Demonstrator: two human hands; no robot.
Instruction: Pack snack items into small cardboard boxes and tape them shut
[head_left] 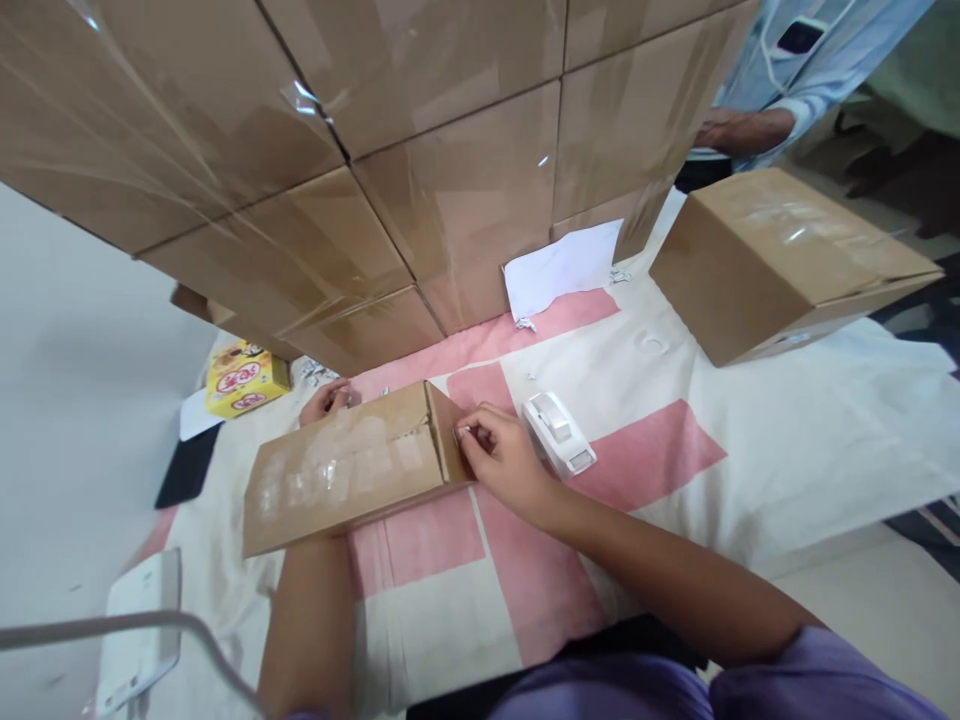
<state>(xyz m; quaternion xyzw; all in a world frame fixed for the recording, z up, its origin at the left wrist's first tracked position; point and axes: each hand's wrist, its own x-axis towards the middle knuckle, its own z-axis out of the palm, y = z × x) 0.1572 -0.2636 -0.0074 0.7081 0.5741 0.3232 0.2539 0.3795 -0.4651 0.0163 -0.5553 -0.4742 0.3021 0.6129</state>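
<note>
A long cardboard box with clear tape on top lies tilted across my left forearm. My right hand is at the box's right end, thumb and fingers pinched on something small and whitish, too small to name. Past the box's far side, my left hand shows only in part, its fingers curled; what they hold, if anything, cannot be made out. A white tape dispenser lies on the cloth just right of my right hand.
Stacked, taped cardboard boxes form a wall at the back, with a white paper sheet against it. A yellow carton stands left. Another cardboard box sits right, near a person's hand. A grey cable crosses lower left.
</note>
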